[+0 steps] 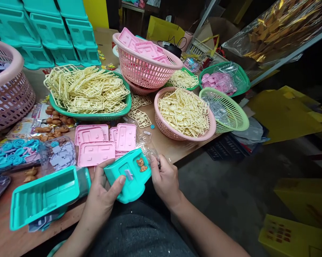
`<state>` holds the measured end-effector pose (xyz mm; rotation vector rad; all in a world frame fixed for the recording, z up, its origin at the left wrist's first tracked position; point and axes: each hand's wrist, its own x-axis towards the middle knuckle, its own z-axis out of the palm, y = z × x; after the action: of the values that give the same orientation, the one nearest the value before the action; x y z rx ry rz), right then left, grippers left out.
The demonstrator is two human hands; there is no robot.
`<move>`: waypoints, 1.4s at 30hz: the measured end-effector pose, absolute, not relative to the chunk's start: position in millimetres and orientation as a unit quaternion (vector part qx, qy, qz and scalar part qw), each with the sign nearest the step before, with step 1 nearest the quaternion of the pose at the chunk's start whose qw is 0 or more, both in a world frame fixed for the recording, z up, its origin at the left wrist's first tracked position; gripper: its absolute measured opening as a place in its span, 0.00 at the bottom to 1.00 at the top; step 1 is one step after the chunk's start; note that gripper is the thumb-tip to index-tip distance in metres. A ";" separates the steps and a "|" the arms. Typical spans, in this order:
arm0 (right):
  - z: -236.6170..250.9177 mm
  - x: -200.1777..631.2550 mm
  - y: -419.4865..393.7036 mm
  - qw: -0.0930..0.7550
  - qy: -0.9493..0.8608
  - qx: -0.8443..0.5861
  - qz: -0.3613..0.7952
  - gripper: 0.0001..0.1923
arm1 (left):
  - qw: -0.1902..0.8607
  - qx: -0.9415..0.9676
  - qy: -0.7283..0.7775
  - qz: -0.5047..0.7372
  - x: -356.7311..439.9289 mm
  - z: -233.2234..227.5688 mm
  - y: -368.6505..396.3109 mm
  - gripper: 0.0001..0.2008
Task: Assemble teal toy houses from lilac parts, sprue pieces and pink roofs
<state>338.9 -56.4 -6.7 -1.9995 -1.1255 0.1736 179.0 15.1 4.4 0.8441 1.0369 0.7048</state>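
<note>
My left hand [103, 185] is closed around a teal plastic toy shell [131, 187], thumb pressed on its face. A small brown bear figure [142, 165] and a little lilac piece [128, 174] sit on that face. At the shell's right edge, my right hand [164, 180] pinches a clear plastic piece [151, 153] between thumb and fingers; its full shape is partly hidden. Pink panels [96, 153] lie just beyond the shell. To the left rests a larger teal tray-like part [44, 196], tilted on the table's front edge.
A green basket [91, 116] and a pink basket [186, 134] hold cream sprues. Behind them stands a pink basket [147, 71] of pink panels. Stacked teal shells [51, 35] fill the back left. Bagged blue parts [15, 153] and brown figures [55, 121] lie leftward.
</note>
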 end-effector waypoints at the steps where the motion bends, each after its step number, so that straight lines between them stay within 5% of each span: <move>1: -6.5 337.5 -57.4 0.391 -0.457 -0.798 0.043 0.18 | 0.727 0.387 0.470 0.317 178.4 3.0 15.2 0.33; 5: -0.1 338.4 -64.2 0.376 -0.505 -0.773 0.080 0.17 | 0.728 0.393 0.472 0.305 173.1 -3.3 16.3 0.34; 10: 8.8 352.5 -62.0 0.544 -0.389 -0.629 0.397 0.25 | 0.752 0.368 0.452 0.307 164.9 0.0 15.8 0.37; 15: 11.1 355.3 -53.4 0.507 -0.306 -0.531 0.606 0.33 | 0.783 0.367 0.411 0.290 156.3 5.3 11.1 0.37; 24: -5.8 339.4 -75.8 0.526 -0.314 -0.542 0.575 0.29 | 0.793 0.435 0.353 0.238 143.8 -4.9 0.7 0.34; 30: -2.8 362.6 -89.1 0.469 -0.339 -0.546 0.606 0.42 | 0.809 0.459 0.292 0.223 152.9 3.5 -2.1 0.43; 35: -14.4 379.6 -91.3 0.494 -0.449 -0.575 0.473 0.43 | 0.809 0.468 0.285 0.213 144.9 -12.2 -2.3 0.42; 42: -15.2 368.6 -73.1 0.495 -0.523 -0.504 0.477 0.45 | 0.683 0.605 0.346 0.217 140.0 -10.9 9.6 0.42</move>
<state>368.6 -73.1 -15.2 -1.2222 -1.2667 1.1554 140.0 9.6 -10.9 1.3572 0.7748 0.4870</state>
